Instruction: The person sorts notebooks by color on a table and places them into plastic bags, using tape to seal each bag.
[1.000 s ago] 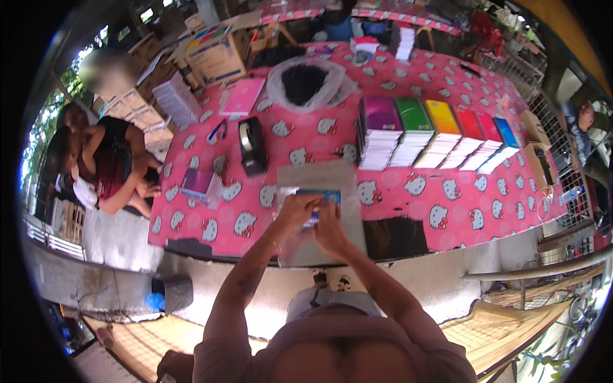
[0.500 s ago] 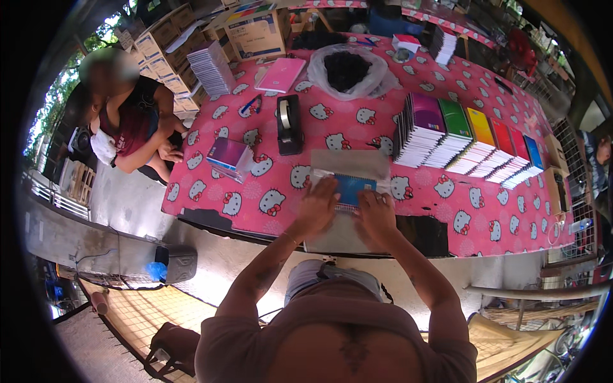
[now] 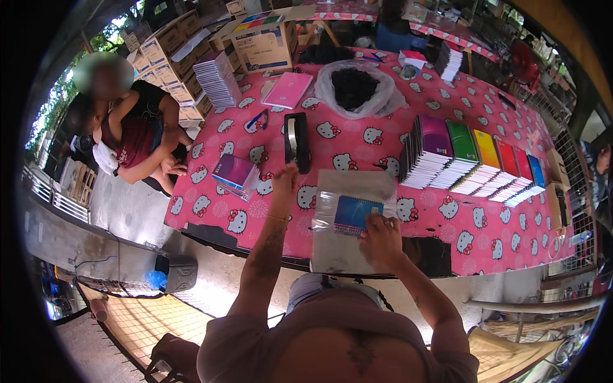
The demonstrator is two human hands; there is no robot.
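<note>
A blue spiral notebook (image 3: 355, 214) lies in a clear plastic sleeve (image 3: 325, 210) on a grey board (image 3: 357, 182) at the table's near edge. My right hand (image 3: 381, 242) has its fingers bent over the notebook's right side, holding it down. Farther up, my left hand (image 3: 285, 180) is at the near end of a black tape dispenser (image 3: 297, 150), its fingers drawn together. Whether tape is between those fingers is too small to make out.
Stacks of spiral notebooks (image 3: 437, 143) in several colours stand at the right. A wrapped purple notebook bundle (image 3: 234, 173), a pen (image 3: 258, 120), a pink notebook (image 3: 287, 89) and a plastic bag of black material (image 3: 354, 89) lie around. At the left sits a person (image 3: 137, 121) near cartons (image 3: 169, 54).
My left hand has left the notebook and moved up and left to the tape dispenser. My right hand stays at the notebook's right side. The view has shifted slightly.
</note>
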